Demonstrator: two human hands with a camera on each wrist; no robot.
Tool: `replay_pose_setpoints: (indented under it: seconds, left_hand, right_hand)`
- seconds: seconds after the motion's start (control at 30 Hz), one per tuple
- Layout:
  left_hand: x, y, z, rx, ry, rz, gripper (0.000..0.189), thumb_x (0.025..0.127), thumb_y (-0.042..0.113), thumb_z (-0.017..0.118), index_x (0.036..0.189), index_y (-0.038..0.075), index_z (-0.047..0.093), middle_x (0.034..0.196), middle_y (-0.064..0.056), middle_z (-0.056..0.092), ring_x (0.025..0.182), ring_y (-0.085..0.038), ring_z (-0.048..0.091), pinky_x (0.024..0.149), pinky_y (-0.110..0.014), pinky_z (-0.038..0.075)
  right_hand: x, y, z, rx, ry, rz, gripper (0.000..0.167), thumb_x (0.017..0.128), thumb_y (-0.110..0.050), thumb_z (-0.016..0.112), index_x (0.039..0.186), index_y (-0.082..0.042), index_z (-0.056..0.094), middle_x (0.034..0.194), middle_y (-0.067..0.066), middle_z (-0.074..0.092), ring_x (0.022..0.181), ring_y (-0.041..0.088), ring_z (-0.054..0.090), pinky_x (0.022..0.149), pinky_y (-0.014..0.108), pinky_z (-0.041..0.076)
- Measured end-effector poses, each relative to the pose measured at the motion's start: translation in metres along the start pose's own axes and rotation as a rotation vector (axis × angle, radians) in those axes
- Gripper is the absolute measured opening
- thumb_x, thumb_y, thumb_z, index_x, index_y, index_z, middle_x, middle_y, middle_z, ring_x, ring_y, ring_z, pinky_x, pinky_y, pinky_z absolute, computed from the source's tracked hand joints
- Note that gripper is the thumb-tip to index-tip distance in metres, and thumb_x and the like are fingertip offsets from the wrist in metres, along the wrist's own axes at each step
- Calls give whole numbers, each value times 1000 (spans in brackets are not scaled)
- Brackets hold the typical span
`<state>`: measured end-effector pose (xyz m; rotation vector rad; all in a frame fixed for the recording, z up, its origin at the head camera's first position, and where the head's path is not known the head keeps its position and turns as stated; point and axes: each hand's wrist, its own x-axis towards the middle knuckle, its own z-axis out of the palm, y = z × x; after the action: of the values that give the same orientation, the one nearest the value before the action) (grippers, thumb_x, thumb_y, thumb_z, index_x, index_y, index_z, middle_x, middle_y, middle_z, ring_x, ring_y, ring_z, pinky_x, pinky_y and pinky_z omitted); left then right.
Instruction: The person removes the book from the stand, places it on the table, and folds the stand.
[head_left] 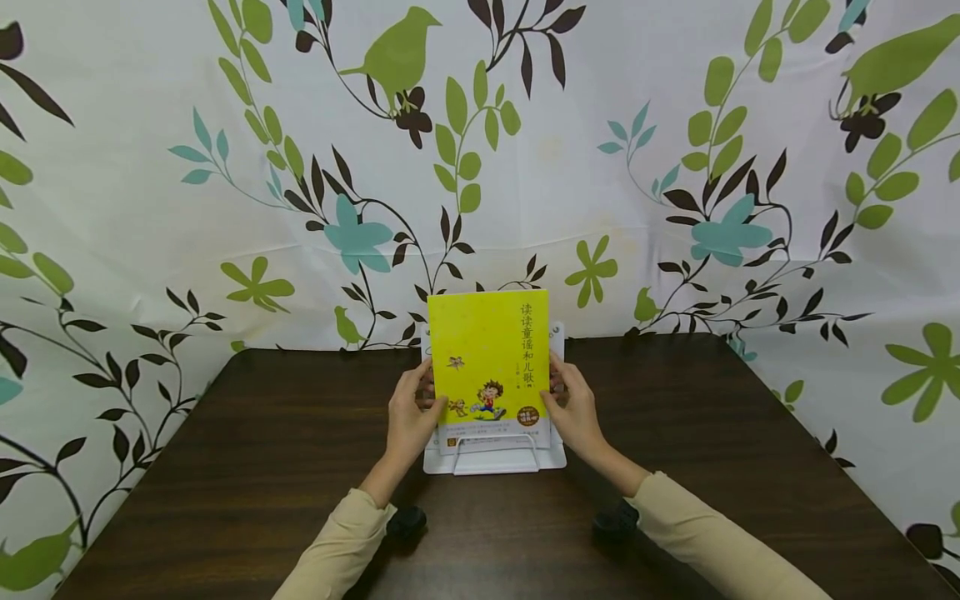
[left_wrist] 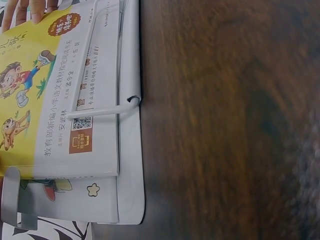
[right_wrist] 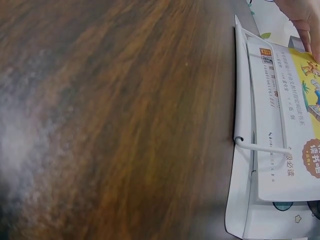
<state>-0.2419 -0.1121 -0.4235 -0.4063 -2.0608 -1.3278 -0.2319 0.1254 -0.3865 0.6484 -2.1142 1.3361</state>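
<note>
A yellow book [head_left: 480,342] with a cartoon running child on its cover leans upright on a white book stand [head_left: 557,454]. A white wire holder [head_left: 495,472] crosses in front of the book's lower edge. My left hand [head_left: 412,410] grips the book's left side, thumb on the front and fingers mostly hidden behind. On the opposite side my right hand [head_left: 576,408] holds the book in the same way. The left wrist view shows the wire bar [left_wrist: 102,111] over the white bottom strip of the cover, and the stand's printed back panel [left_wrist: 75,200] shows beside the book.
The stand is on a dark brown wooden table [head_left: 300,433]. Behind it hangs a white cloth [head_left: 525,192] printed with leaves, birds and flowers. Black wrist devices [head_left: 407,522] sit below both forearms.
</note>
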Motion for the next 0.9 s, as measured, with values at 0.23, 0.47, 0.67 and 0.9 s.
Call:
replay_pose_setpoints:
  seconds: [0.23, 0.47, 0.67, 0.9]
  left_hand:
    - [0, 2, 0, 5, -10, -15, 63, 70, -12, 70, 128, 0, 49, 101, -14, 53, 83, -21, 55, 60, -29, 53]
    - [2, 2, 0, 31, -17, -13, 63, 69, -11, 70, 127, -1, 49, 101, -14, 53, 83, -20, 55, 60, -28, 53]
    - [4, 4, 0, 36, -14, -14, 61, 70, -11, 70, 126, -1, 50, 101, -14, 54, 83, -21, 56, 60, -27, 53]
    - [10, 7, 0, 34, -1, -1, 63, 68, -13, 70, 126, 0, 50, 100, -14, 53, 82, -21, 55, 60, -28, 53]
  right_hand:
    - [0, 1, 0, 1, -1, -15, 58, 72, 22, 60, 127, 13, 42, 101, 28, 51, 78, 36, 55, 60, 43, 51]
    - [1, 2, 0, -9, -2, -10, 59, 72, 22, 60, 127, 13, 42, 101, 28, 51, 78, 35, 54, 60, 42, 51]
    - [1, 24, 2, -7, 1, -27, 62, 72, 20, 62, 130, 8, 42, 102, 22, 52, 78, 29, 54, 58, 35, 52]
    - [6, 38, 2, -20, -9, -17, 63, 75, 15, 63, 132, 1, 42, 105, 15, 52, 81, 20, 53, 61, 23, 50]
